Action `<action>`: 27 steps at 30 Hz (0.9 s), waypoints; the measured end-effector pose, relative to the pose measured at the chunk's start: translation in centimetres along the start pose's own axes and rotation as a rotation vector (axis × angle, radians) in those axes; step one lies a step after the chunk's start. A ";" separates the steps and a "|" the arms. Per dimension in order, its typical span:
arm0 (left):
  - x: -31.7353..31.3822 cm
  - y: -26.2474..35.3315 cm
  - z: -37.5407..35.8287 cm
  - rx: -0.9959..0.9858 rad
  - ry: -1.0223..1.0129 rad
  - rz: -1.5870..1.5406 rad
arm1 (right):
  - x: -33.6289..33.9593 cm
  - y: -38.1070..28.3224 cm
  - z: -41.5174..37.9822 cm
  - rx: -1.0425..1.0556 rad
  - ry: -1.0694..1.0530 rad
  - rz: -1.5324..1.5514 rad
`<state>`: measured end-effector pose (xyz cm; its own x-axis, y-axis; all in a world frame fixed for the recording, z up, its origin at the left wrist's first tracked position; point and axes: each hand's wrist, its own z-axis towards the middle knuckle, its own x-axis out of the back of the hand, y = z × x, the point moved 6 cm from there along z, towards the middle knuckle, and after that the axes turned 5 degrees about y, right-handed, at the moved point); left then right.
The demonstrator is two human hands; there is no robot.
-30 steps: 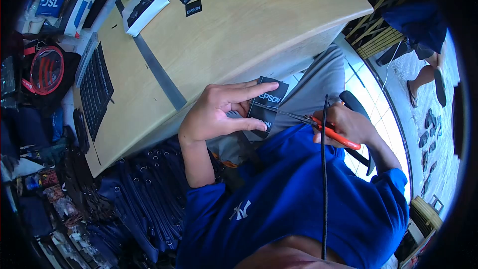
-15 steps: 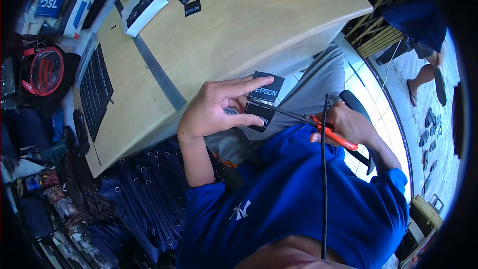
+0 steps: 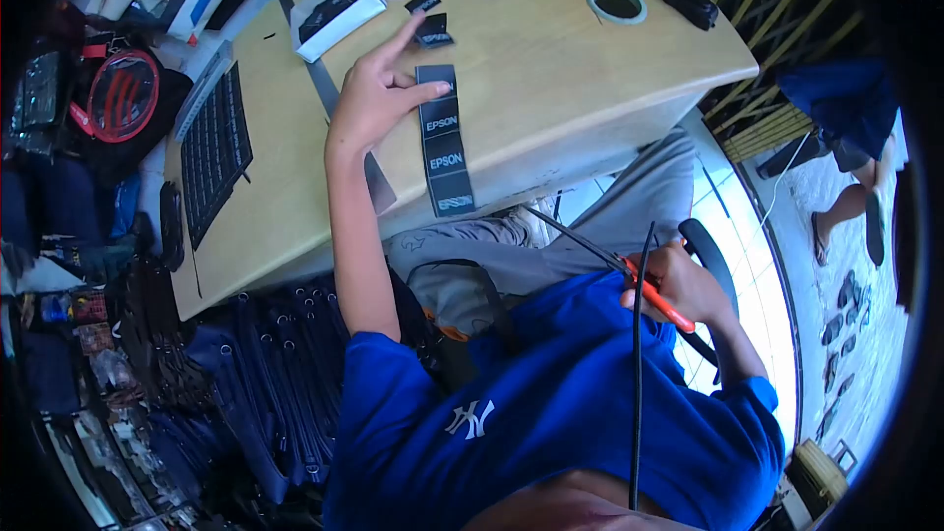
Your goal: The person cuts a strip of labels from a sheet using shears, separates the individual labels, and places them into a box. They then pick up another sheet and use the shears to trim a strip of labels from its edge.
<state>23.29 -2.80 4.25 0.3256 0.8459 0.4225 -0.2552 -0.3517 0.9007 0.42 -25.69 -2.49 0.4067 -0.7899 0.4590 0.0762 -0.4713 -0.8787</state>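
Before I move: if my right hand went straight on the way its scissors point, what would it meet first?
The scissors would probably first meet the lower part of the label strip held by your left hand; depth is unclear, so they may pass above or below it.

Two hands (image 3: 369, 113) (image 3: 686, 280), one label strip (image 3: 445, 143), one pair of scissors (image 3: 629, 266), roughly five loose labels (image 3: 435, 36)

Left hand (image 3: 372, 106) pinches a long black strip with white EPSON lettering (image 3: 445, 143), its thumb across the upper part. Right hand (image 3: 686, 287) grips metal scissors with red-orange handles (image 3: 630, 268); blade tips point toward the strip's lower end, apart from it. On the pale wood-toned table (image 3: 551, 69), noted: small black lettered labels (image 3: 435, 35) near the left hand, one open white box (image 3: 346, 30)
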 end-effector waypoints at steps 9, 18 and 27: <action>-0.9 3.0 -4.1 -0.025 0.125 -0.020 | -3.3 -0.3 1.7 0.064 0.136 0.462; -8.4 2.0 -13.0 0.117 -0.027 -0.462 | -5.1 -2.3 5.8 -0.060 0.359 0.569; -6.7 -0.6 -17.7 0.198 0.165 -0.506 | -7.2 -2.9 6.8 0.129 0.207 0.658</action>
<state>5.15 -1.18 -0.88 0.2123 0.9745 -0.0733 0.0767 0.0581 0.9954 3.41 -15.95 -4.10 0.2247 -0.9596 -0.1695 -0.0137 0.1708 -0.9852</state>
